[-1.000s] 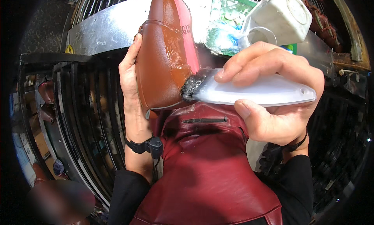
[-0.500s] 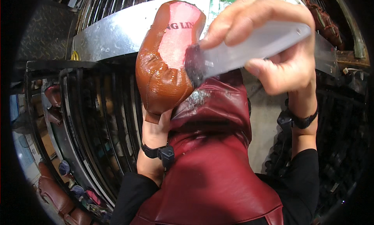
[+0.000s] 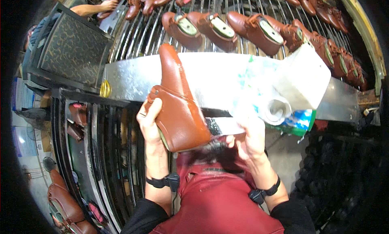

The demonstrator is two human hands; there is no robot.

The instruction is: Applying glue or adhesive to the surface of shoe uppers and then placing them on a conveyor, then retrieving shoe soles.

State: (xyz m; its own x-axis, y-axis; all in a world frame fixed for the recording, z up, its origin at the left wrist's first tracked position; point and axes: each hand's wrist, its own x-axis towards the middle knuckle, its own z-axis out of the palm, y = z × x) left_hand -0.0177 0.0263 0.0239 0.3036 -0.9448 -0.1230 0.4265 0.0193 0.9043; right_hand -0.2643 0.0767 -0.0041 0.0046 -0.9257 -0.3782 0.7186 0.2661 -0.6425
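Observation:
My left hand (image 3: 150, 122) grips a brown leather ankle-high shoe (image 3: 178, 120) by its opening, thumb on the lace side. The shoe is turned on its side, its toe pointing away from me and its sole edge facing right. In my right hand (image 3: 253, 139) is a flat brush (image 3: 229, 127) with a pale handle, partly washed out by glare. The brush's dark bristles meet the shoe's lower edge near the heel. Both hands are above my dark red apron (image 3: 210, 197).
A shiny metal bench (image 3: 133, 78) runs across in front, with a white plastic container (image 3: 306, 78) and a green-and-white bag (image 3: 304, 121) at right. Behind it, brown shoes (image 3: 182, 31) line a barred rack. Another person's hand (image 3: 108, 5) is at upper left.
The shoe has turned from sole-up to its side. The brush has shifted from the sole's middle to the heel-end edge. The view has tilted up, showing the rack.

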